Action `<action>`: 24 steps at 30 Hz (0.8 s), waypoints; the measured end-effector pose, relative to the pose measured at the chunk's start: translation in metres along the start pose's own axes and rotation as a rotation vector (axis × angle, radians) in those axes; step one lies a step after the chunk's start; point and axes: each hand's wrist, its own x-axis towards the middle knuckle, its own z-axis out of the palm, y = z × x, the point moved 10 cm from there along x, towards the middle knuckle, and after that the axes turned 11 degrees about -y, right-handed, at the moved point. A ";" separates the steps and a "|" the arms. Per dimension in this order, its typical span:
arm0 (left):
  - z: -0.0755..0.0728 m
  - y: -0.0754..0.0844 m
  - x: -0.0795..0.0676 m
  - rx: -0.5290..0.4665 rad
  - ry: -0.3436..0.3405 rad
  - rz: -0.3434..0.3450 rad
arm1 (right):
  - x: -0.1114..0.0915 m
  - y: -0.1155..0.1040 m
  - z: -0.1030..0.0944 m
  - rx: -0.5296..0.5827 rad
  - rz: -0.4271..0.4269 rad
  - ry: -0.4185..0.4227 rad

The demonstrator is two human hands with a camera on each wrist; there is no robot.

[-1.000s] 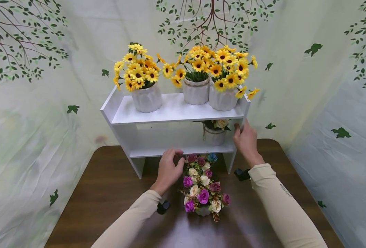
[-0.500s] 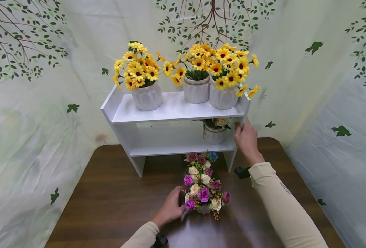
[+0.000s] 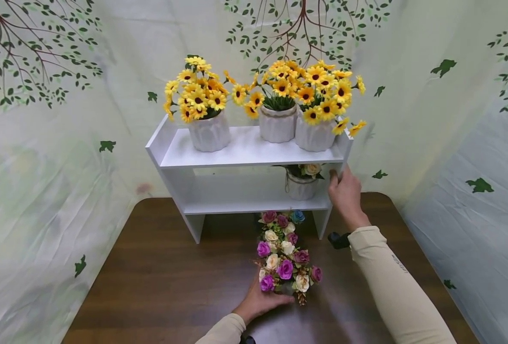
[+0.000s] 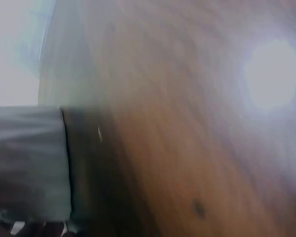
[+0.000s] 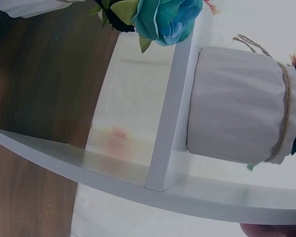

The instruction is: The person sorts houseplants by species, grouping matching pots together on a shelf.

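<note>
My left hand (image 3: 260, 302) holds the near flowerpot (image 3: 286, 288) of purple and cream roses (image 3: 285, 270) on the table. Its thumb crosses the pot's front; the other fingers are mostly hidden at its left. Behind stand more roses, with a blue rose (image 3: 297, 216) at the shelf's front edge. At the white shelf (image 3: 219, 210), my right hand (image 3: 346, 195) grips the right side panel. Near it, on the middle board, stands a white pot (image 5: 237, 103) with twine and a cream rose (image 3: 312, 169). The left wrist view is blurred.
Yellow daisies in white pots line the top board: one pot (image 3: 210, 134) at left, one (image 3: 278, 126) towards the middle, one (image 3: 314, 134) at right. The brown table (image 3: 159, 267) extends around the shelf. A leaf-printed cloth (image 3: 51, 191) hangs behind.
My left hand has come down from the middle board's edge towards me, then round to the front of the near rose pot. The right hand keeps its grip on the shelf's side.
</note>
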 end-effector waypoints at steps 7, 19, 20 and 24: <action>0.003 0.008 -0.003 0.163 0.139 -0.090 | 0.000 0.001 0.001 0.002 0.005 -0.018; 0.000 0.009 -0.002 0.129 0.233 -0.184 | 0.000 0.002 -0.001 0.007 0.002 0.002; -0.001 0.009 -0.003 0.126 0.243 -0.197 | 0.000 0.002 -0.001 0.005 0.000 0.003; -0.002 0.010 -0.005 0.139 0.253 -0.213 | -0.001 0.000 0.000 0.001 -0.012 0.011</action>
